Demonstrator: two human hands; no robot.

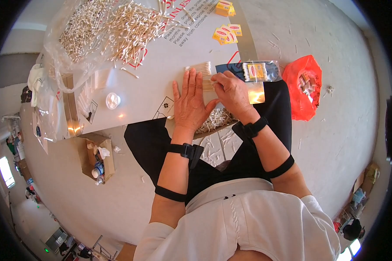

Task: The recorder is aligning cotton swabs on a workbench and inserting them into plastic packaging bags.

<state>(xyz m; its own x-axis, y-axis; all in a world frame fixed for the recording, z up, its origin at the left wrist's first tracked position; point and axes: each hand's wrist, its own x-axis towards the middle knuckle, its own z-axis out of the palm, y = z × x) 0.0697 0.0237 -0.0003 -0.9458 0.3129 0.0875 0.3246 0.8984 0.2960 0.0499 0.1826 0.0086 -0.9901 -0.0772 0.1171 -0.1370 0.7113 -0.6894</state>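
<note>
My left hand (pixel 188 102) lies flat, fingers together, on the steel table top (pixel 139 93) at its near edge. Its fingertips touch a small row of cotton swabs (pixel 199 68). My right hand (pixel 232 92) is beside it, fingers curled around the near end of that swab bundle. Just right of it lies a clear packet of swabs with a yellow label (pixel 258 71). Under the table edge, on my lap, sits a tray of loose swabs (pixel 215 120).
A big heap of loose cotton swabs (pixel 126 28) and a clear plastic bag of them (pixel 76 35) lie at the table's far left. Yellow label cards (pixel 227 34) lie further back. A small round white container (pixel 113 100), an orange bag (pixel 305 89) on the floor, a cardboard box (pixel 99 158).
</note>
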